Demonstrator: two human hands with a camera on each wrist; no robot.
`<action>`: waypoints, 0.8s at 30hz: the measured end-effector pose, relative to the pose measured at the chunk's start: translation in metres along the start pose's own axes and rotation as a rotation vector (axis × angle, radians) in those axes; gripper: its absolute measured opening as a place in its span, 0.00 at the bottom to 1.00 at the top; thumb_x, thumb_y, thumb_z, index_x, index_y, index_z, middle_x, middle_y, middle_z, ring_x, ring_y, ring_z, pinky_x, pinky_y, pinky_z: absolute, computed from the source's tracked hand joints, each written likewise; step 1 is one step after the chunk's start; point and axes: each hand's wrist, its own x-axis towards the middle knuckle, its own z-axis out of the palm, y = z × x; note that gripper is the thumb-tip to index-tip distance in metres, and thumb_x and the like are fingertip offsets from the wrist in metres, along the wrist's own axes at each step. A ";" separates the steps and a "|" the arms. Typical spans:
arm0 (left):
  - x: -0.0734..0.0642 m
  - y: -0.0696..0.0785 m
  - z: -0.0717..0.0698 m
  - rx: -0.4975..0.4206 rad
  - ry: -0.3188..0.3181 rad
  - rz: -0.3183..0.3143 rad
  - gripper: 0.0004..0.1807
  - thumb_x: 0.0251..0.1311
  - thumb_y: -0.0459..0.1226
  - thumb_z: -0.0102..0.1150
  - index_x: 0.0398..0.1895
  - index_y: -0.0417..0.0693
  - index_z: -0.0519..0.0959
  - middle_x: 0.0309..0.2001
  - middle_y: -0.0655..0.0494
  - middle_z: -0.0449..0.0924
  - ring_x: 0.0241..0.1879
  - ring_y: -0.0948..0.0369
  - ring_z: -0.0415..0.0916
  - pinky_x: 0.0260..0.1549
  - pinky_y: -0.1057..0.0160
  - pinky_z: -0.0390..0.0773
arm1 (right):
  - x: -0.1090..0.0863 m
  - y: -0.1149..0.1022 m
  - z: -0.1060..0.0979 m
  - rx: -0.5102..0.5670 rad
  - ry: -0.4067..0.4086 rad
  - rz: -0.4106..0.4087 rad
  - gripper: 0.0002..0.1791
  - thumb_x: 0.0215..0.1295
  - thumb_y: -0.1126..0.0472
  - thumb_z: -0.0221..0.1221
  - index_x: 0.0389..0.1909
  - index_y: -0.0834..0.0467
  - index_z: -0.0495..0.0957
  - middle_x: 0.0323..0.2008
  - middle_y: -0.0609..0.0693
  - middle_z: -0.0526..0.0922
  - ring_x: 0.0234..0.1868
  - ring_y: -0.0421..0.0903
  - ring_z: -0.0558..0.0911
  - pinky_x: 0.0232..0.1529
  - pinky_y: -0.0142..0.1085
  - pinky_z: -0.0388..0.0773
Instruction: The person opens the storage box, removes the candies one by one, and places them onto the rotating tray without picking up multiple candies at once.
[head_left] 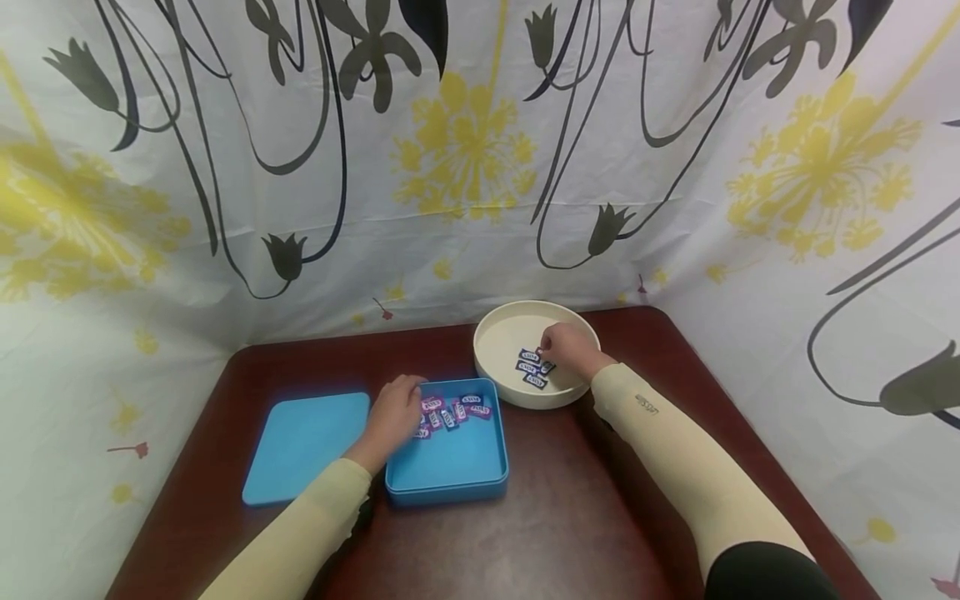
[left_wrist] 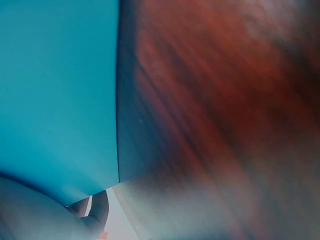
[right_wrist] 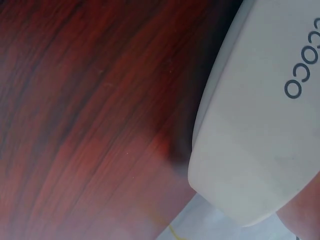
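Note:
A square blue box [head_left: 450, 482] holds several small pink and dark-blue printed packets [head_left: 447, 417] in its far part. My left hand [head_left: 397, 412] grips the box's left wall near the far corner; in the left wrist view its fingers [left_wrist: 101, 207] bend at the rim. Over the round cream tray [head_left: 498, 350], my right hand [head_left: 572, 348] has its fingertips pinched together on a small packet, mostly hidden, with a bit of red showing. Just below those fingertips lie several dark-blue printed packets [head_left: 527, 367] in a loose cluster.
A flat blue lid [head_left: 303, 446] lies on the dark red-brown table [head_left: 525, 525], left of the box. The tray stands at the table's far edge, close to the box's far right corner. A patterned white curtain [head_left: 375, 208] hangs behind and along both sides.

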 end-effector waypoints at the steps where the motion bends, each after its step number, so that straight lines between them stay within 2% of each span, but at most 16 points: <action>1: 0.000 0.000 0.000 0.000 0.001 0.001 0.21 0.87 0.43 0.52 0.73 0.48 0.80 0.66 0.48 0.82 0.64 0.48 0.77 0.64 0.40 0.83 | 0.000 0.000 0.001 0.002 -0.002 0.003 0.05 0.69 0.62 0.74 0.38 0.61 0.90 0.34 0.49 0.90 0.40 0.49 0.85 0.54 0.47 0.82; 14: -0.001 0.000 0.000 -0.006 0.003 0.003 0.21 0.86 0.42 0.53 0.73 0.48 0.80 0.66 0.48 0.81 0.64 0.49 0.77 0.64 0.41 0.84 | -0.001 0.000 0.003 0.045 -0.007 0.032 0.08 0.75 0.60 0.70 0.41 0.62 0.88 0.35 0.51 0.88 0.40 0.50 0.84 0.54 0.48 0.82; 24: 0.000 -0.001 0.000 -0.002 0.006 0.001 0.20 0.86 0.43 0.53 0.73 0.48 0.80 0.65 0.49 0.82 0.64 0.49 0.77 0.64 0.41 0.84 | -0.002 0.002 0.004 0.093 0.017 0.064 0.12 0.76 0.59 0.68 0.49 0.66 0.87 0.44 0.57 0.90 0.48 0.54 0.86 0.59 0.50 0.82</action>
